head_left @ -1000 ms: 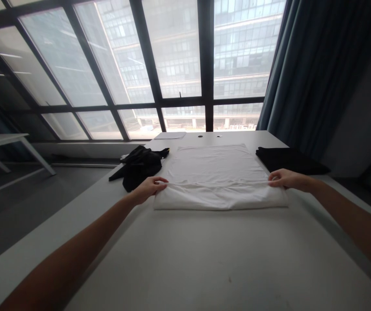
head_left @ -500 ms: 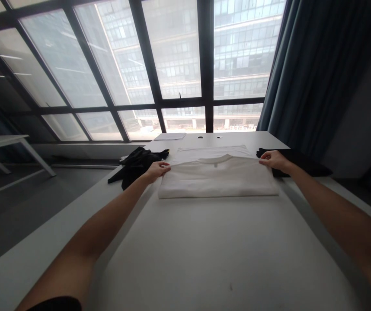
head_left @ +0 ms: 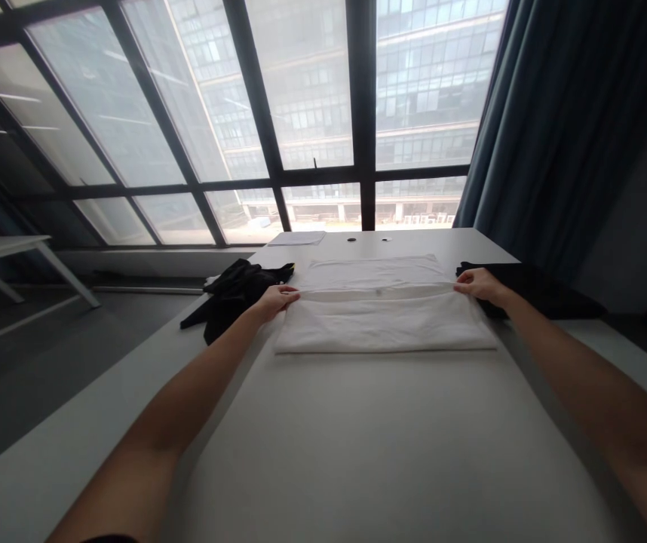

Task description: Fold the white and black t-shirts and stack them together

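Note:
A white T-shirt [head_left: 380,324] lies folded into a wide rectangle across the white table [head_left: 385,437]. My left hand [head_left: 279,300] pinches its far left corner between thumb and fingers. At the far right corner, my right hand [head_left: 482,285] grips the cloth in the same way. Between the two hands the far edge is stretched out nearly straight, with a small label visible near its middle. Just beyond it another piece of white cloth [head_left: 377,271] lies flat; whether it is part of the same shirt I cannot tell.
A crumpled black garment [head_left: 238,290] sits left of my left hand. Folded black cloth [head_left: 544,290] lies beside my right hand. White sheets [head_left: 296,238] rest at the table's far left corner. Windows stand behind, a blue curtain [head_left: 532,151] at right, another table [head_left: 7,247] at left.
The shirt's far edge, which rose in a collar-shaped bump, is now lower and flatter. The front fold has shifted slightly nearer. Both hands keep hold of the corners.

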Motion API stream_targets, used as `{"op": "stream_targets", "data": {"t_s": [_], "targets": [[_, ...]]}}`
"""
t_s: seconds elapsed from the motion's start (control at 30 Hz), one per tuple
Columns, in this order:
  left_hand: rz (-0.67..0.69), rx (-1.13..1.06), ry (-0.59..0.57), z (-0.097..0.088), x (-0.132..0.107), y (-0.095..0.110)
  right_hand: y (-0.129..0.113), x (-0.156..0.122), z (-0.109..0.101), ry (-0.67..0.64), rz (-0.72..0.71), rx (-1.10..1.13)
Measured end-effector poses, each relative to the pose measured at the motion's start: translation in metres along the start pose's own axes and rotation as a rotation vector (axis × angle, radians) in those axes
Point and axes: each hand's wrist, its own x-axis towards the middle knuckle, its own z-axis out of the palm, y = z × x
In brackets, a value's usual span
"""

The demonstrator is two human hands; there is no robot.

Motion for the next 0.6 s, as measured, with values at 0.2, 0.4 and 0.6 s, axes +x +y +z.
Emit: {"op": "stream_targets", "data": {"t_s": [0.2, 0.4, 0.6], "targets": [[-0.029, 0.052, 0.005, 0.009, 0.006, -0.011, 0.007, 0.006, 0.016, -0.064, 0.009, -0.152], [0.016, 0.137, -0.012, 0.008, 0.008, -0.008, 0.001, 0.005, 0.008, -0.029, -0.021, -0.185], [0.182, 0.319, 0.062, 0.016, 0.009, -0.003, -0.032, -0.016, 0.012, -0.1, 0.064, -0.477]]}}
